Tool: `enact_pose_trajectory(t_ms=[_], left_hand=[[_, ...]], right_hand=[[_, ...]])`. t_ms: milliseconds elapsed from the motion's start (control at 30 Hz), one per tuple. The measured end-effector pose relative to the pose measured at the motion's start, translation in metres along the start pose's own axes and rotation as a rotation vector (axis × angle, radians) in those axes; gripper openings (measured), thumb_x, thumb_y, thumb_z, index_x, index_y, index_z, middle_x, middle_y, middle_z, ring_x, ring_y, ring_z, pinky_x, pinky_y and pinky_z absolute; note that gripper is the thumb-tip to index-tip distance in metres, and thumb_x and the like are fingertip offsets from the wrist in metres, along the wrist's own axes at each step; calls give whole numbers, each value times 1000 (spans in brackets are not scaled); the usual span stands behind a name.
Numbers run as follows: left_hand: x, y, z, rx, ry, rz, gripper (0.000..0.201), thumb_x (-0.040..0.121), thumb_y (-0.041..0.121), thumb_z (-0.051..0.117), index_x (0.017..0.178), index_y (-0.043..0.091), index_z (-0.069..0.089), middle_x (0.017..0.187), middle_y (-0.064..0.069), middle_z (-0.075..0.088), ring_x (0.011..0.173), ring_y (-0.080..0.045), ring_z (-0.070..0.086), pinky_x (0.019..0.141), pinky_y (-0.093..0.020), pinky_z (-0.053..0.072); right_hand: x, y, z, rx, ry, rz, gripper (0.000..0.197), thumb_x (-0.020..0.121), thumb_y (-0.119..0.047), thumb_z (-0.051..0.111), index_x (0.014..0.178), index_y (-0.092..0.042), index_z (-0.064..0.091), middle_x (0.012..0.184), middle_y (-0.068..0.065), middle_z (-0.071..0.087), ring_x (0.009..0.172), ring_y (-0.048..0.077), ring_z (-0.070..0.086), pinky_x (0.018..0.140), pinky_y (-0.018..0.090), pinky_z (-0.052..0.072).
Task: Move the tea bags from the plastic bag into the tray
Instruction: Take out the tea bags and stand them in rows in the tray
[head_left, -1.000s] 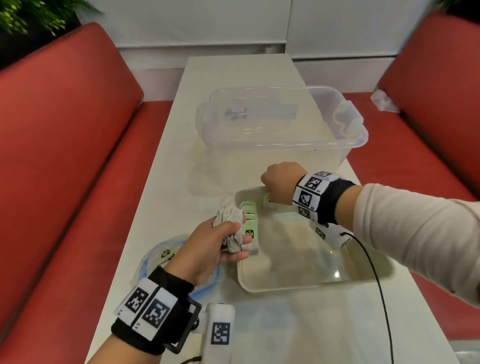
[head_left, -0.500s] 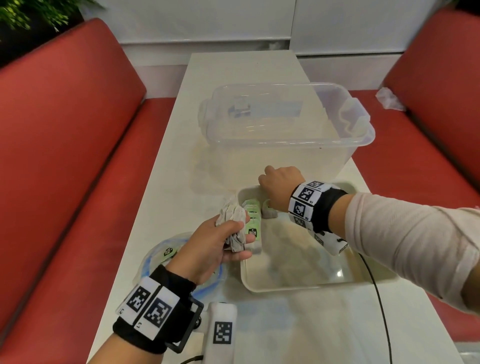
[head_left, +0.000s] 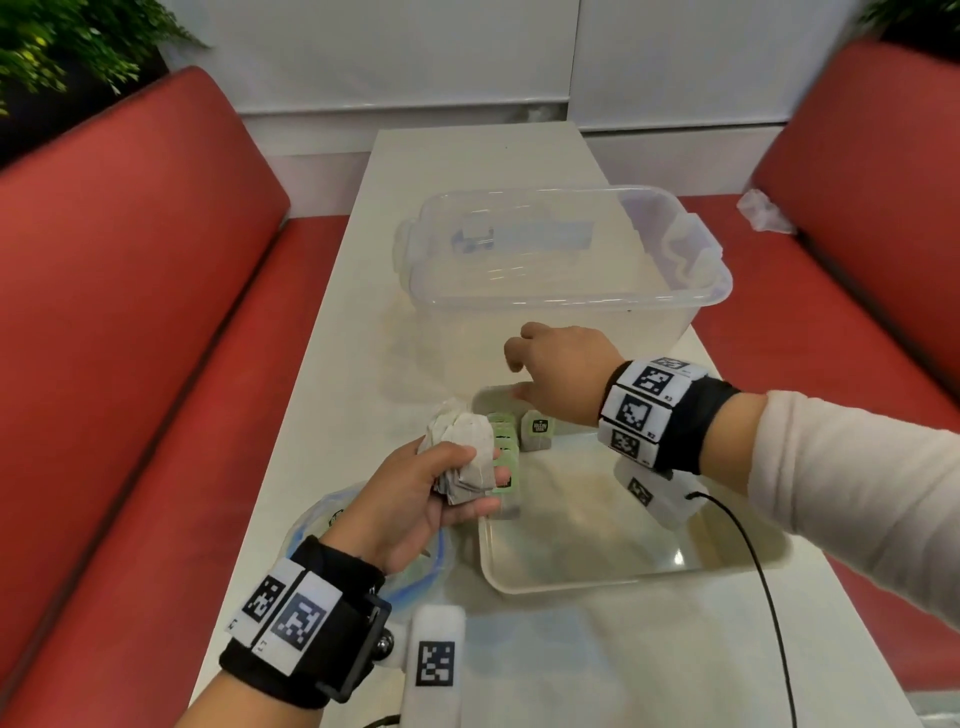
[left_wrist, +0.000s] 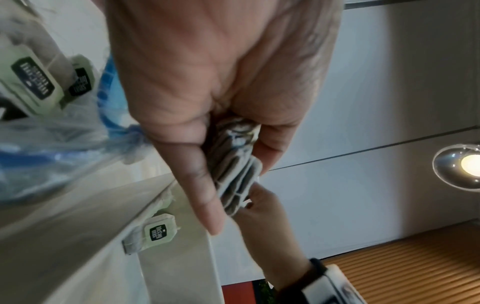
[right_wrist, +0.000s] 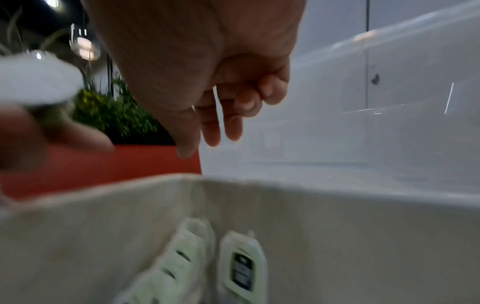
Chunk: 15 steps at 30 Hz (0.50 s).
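On the pale table (head_left: 332, 364) between two red benches (head_left: 130, 312), we see one cream tray (head_left: 613, 571) nearest the camera, one large clear plastic tub (head_left: 566, 270) just beyond it, and one crumpled plastic bag (head_left: 311, 525) with blue trim lying left of the tray, partly under the left wrist.

The left hand (head_left: 410, 499) is curled round a bunch of tea bags (head_left: 462, 457), held over the tray's left edge. In the left wrist view the bunch (left_wrist: 233, 174) shows several layered edges pressed between thumb and fingers; we cannot count them exactly.

The right hand (head_left: 556, 374) hovers above the tray's far left corner with its fingers loose and spread, holding nothing. The right wrist view shows those fingers (right_wrist: 228, 119) hanging relaxed above the tray wall.

Inside the tray, a row of tea bags (head_left: 504, 452) stands on edge along the left wall, their green tags facing up; we make out roughly four, though the left hand covers part of the row. One more tea bag (head_left: 537, 428) stands upright just beside the far end of that row, its dark label facing the camera.

The left wrist view shows at least two more tagged bags (left_wrist: 33, 80) inside the plastic bag.

One crumpled clear wrapper (head_left: 763, 210) lies on the right bench.
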<state>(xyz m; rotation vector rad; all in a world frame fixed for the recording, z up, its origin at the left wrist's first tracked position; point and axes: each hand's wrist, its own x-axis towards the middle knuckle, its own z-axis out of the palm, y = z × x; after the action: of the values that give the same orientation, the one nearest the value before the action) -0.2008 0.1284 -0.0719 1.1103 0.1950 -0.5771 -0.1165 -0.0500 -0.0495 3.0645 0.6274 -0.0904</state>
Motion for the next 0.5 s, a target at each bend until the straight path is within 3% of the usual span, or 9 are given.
enact_pose_trajectory(t_ms=[67,167,267,333,433,500], left_hand=[[0,3,0,2,-19,7,27,93,3,43,117,3,54,106,-17,68,87,-24,71,60,-29,60],[0,6,2,38,-39,41,28,91,1,49,117,6,55,106,-16,69,87,-24,71,63,-29,60],[0,7,5,60,-37,69,27,87,0,54,111,11,58,98,-10,72,82,-21,71,61,-27,59],[1,6,8,60,-38,75,27,86,3,56,111,12,58,97,-8,72,81,-19,71,60,-26,59],[1,6,9,39,-26,84,26,88,11,54,114,11,58,104,-11,70,86,-20,70,60,-26,58],[2,5,9,21,-19,88,24,89,15,53,113,12,58,107,-11,70,91,-20,69,60,-26,58]], right_hand=[[-8,-8,-14,185,25,-34,30,92,-46,49,105,-20,58,104,-1,61,85,19,55,70,29,39],[-19,-19,-31,449,-64,-91,30,88,-49,54,100,-22,61,92,-5,65,78,12,55,72,27,44],[-24,-22,-36,517,-107,-103,20,81,-33,70,96,-20,66,85,-4,68,73,10,56,66,19,41],[-24,-21,-38,535,-73,-86,15,77,-27,74,88,-18,70,80,0,68,70,10,56,64,19,40],[-27,-15,-43,669,-40,-28,8,75,-24,77,79,-20,71,58,-4,58,53,6,49,56,15,38],[-30,-10,-48,808,-102,-12,8,79,-19,73,75,-21,67,50,-6,58,41,3,47,49,12,38]])
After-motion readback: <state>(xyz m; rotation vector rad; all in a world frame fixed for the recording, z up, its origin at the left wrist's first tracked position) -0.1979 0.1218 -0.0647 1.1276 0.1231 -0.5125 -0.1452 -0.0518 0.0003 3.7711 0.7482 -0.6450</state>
